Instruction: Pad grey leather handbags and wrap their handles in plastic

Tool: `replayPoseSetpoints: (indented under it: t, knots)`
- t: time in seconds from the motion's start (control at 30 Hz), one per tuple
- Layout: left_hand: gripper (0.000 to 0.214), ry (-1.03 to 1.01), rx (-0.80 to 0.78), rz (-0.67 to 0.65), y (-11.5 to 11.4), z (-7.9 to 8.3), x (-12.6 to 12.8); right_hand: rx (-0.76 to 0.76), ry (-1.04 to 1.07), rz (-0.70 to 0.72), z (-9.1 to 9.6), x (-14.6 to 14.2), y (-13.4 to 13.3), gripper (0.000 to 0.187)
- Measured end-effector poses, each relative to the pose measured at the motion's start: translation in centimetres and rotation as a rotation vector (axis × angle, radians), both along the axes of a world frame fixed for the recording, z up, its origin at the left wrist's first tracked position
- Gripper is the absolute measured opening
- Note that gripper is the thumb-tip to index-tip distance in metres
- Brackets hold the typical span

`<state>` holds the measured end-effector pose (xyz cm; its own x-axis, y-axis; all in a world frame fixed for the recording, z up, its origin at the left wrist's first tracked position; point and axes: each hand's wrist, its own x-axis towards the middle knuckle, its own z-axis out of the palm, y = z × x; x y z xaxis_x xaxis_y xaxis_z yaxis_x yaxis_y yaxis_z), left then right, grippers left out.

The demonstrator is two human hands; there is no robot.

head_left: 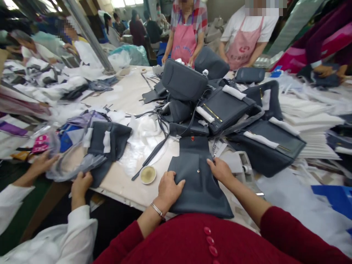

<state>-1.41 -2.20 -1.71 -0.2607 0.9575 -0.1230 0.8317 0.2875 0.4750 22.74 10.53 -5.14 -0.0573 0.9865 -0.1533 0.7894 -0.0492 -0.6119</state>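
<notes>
A dark blue-grey leather handbag (196,187) lies nearly flat at the table's front edge, against my red top. Its flap is folded back away from me, with a small metal clasp on it, and a round stud shows on the front panel. My left hand (169,189) grips the bag's left side, thumb on top and fingers curled at the edge. On the right edge, near the upper corner, my right hand (220,170) closes with its thumb over the leather; its other fingers are partly hidden beneath. A small round dish (147,175) stands left of the bag.
Beyond the bag rises a pile of similar dark bags (184,80) with loose straps. White sheets (308,121) are stacked at right, by a tape dispenser (244,165). At left, a co-worker's hands (81,185) handle plastic near another bag (108,141). Two aproned people stand opposite.
</notes>
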Motion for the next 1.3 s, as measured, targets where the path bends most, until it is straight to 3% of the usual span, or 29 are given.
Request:
replayPoseSetpoints:
  t: [0.07, 0.13, 0.23, 0.33, 0.4, 0.53, 0.67, 0.83, 0.97, 1.07, 1.17, 1.3]
  knots:
    - [0.040, -0.023, 0.005, 0.047, -0.2, -0.1, -0.3, 0.302, -0.135, 0.175, 2.0, -1.3, 1.2, 0.048]
    - [0.039, -0.028, 0.034, 0.068, -0.5, -0.1, -0.4, 0.423, -0.154, 0.451, 3.8, -3.6, 2.4, 0.049]
    - [0.036, -0.033, 0.076, 0.070, -0.8, 0.4, -0.2, 0.228, -0.186, 0.815, 5.0, -8.0, 4.4, 0.054]
    - [0.034, -0.047, 0.091, 0.091, -1.0, 0.9, 0.0, -0.104, -0.196, 0.931, 4.8, -11.5, 6.1, 0.072]
    - [0.034, -0.046, 0.097, 0.116, -1.1, 1.0, 0.1, -0.218, -0.122, 0.952, 4.9, -12.5, 6.8, 0.077]
    - [0.041, -0.067, 0.080, 0.165, -1.5, 0.9, 0.3, -0.223, 0.076, 1.105, 6.9, -12.0, 7.1, 0.071]
    - [0.040, -0.154, 0.060, 0.115, -1.8, 1.1, 0.8, -0.149, -0.037, 1.303, 9.3, -10.8, 6.6, 0.061]
    - [0.035, -0.316, -0.117, 0.142, -2.0, 1.3, 1.1, -0.014, -0.296, 1.357, 10.7, -10.1, 5.3, 0.050]
    - [0.028, -0.397, -0.121, 0.173, -2.1, 1.3, 1.1, -0.010, -0.274, 1.311, 10.9, -9.8, 4.9, 0.044]
    - [0.020, -0.461, -0.107, 0.147, -2.2, 1.7, 1.1, -0.100, -0.103, 1.204, 11.1, -9.2, 5.5, 0.055]
    - [0.013, -0.531, -0.052, 0.028, -2.3, 2.0, 1.2, -0.281, 0.099, 1.108, 11.8, -8.4, 6.3, 0.060]
    - [0.014, -0.561, 0.013, -0.167, -2.4, 2.2, 1.3, -0.420, 0.112, 1.158, 13.0, -7.9, 6.7, 0.064]
